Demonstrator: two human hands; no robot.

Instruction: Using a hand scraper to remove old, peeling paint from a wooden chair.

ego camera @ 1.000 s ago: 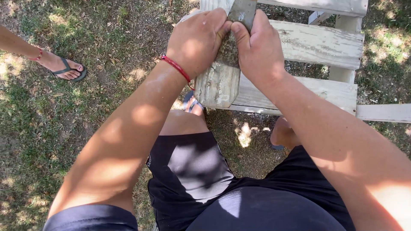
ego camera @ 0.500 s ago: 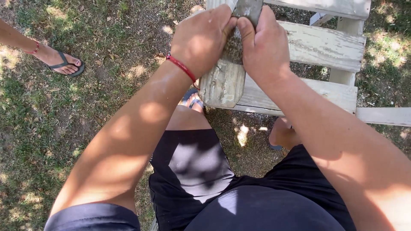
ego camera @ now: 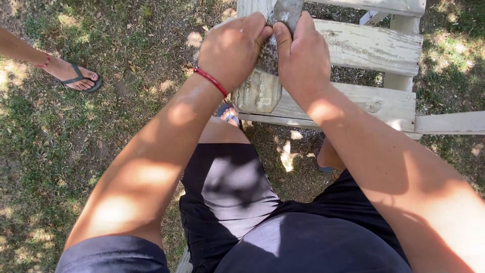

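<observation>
A grey flat tool [ego camera: 287, 11] at twelve o'clock is gripped tightly by the left hand [ego camera: 233, 49] and right hand [ego camera: 302, 56], above a weathered wooden bench [ego camera: 376, 48].

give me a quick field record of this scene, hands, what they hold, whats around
left hand: gripping a grey flat tool from the left
right hand: gripping the same tool from the right
tool: pressed on a weathered wooden plank
structure: pale wooden slats, paint worn
wrist: red bracelet on left arm
ground: grass with dry leaves
nearby: another person's foot in a sandal, upper left
</observation>
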